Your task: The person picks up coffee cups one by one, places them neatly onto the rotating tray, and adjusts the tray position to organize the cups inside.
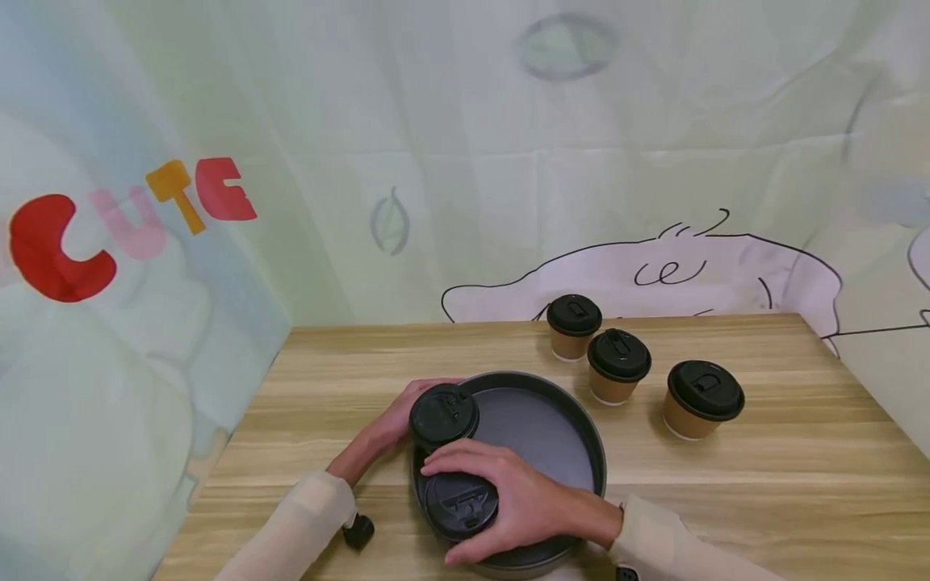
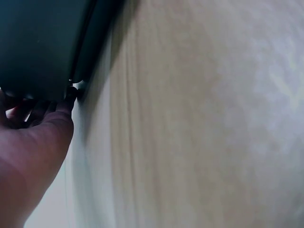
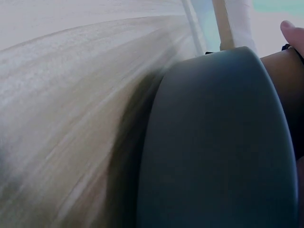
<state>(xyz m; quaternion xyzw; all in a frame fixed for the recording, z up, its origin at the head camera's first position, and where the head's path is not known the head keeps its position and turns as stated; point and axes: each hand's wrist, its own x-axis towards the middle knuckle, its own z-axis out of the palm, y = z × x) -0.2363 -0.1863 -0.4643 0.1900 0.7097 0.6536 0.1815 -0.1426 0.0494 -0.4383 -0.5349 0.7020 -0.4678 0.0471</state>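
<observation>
A round dark grey pan (image 1: 534, 432) sits on the wooden table, with two black-lidded cups along its left side. My right hand (image 1: 523, 492) reaches over the pan and grips the nearer cup (image 1: 461, 508), fingers on its far side and thumb toward me. The other cup (image 1: 445, 413) stands just beyond, close to the rim. At the pan's far left, my left hand (image 1: 398, 415) holds the outer wall; its fingers are partly hidden behind that cup. In the left wrist view, the left hand's fingers (image 2: 57, 111) curl at the edge of the dark pan.
Behind and right of the pan stand three brown paper cups with black lids: a far one (image 1: 574, 323), a middle one (image 1: 617, 365) and a right one (image 1: 701, 399). A printed curtain (image 1: 327, 161) hangs behind the table (image 1: 785, 452). A small black object (image 1: 359, 532) shows beside the left sleeve.
</observation>
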